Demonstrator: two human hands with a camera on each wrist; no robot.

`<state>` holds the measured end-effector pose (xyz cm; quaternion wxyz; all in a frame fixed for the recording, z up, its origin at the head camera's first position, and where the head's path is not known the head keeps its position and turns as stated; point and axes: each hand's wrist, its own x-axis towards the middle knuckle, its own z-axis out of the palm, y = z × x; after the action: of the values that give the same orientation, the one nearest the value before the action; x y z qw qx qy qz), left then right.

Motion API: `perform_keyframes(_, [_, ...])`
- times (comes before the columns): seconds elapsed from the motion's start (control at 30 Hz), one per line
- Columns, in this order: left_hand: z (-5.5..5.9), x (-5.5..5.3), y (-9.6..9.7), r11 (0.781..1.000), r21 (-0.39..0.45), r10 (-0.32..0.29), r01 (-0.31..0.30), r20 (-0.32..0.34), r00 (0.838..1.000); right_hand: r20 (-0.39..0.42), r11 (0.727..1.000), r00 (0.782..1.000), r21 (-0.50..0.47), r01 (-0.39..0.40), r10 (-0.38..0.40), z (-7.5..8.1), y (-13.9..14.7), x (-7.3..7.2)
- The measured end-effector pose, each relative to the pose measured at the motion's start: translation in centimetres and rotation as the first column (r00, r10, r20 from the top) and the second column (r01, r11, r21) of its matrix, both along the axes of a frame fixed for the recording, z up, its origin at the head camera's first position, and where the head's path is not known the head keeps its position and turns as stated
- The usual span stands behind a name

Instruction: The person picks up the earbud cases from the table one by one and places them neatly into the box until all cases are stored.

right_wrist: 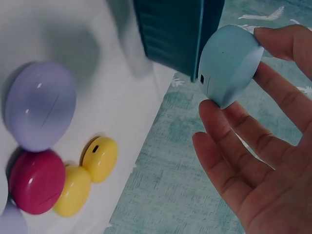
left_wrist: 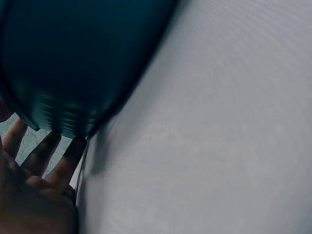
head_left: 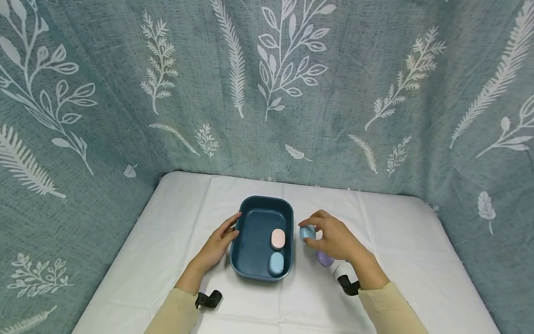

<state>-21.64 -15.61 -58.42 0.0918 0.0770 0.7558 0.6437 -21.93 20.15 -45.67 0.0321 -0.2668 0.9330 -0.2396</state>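
Note:
My right hand (head_left: 335, 237) pinches a light blue earbud case (right_wrist: 228, 68) between thumb and fingertips, raised just to the right of a dark blue bin (head_left: 253, 234). A small black port shows on its edge in the right wrist view. Inside the bin, along its right side, lie a pale pink earbud case (head_left: 278, 239) and another light blue earbud case (head_left: 276, 264). My left hand (head_left: 213, 247) rests its fingertips against the bin's left wall, fingers fairly straight; the left wrist view shows them at the outer side.
Beneath my right forearm, partly hidden, more cases lie on the white cloth: a purple one (right_wrist: 41, 106), a magenta one (right_wrist: 37, 182) and two yellow ones (right_wrist: 101, 159). A white item (head_left: 342, 270) shows by the wrist. Leaf-patterned green curtains (head_left: 267, 93) enclose the table.

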Motion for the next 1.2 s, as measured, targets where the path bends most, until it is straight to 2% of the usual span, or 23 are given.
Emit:
perform_keyframes(0.63, [0.1,0.1,0.1,1.0,-0.019,0.006,-0.006,-0.007,1.0,0.019,0.998,0.998,-0.029,-0.061,0.062,0.6,-3.4,0.8])
perform_keyframes(0.93, [0.2,0.0,0.1,1.0,-0.017,-0.001,0.001,-0.007,1.0,0.075,0.995,0.993,-0.062,-0.083,0.087,0.2,-5.0,1.1])
perform_keyframes(1.2, [0.3,0.1,0.0,1.0,-0.019,0.002,-0.002,0.003,1.0,0.058,0.989,0.989,-0.062,-0.134,0.138,-0.5,-6.3,1.3])
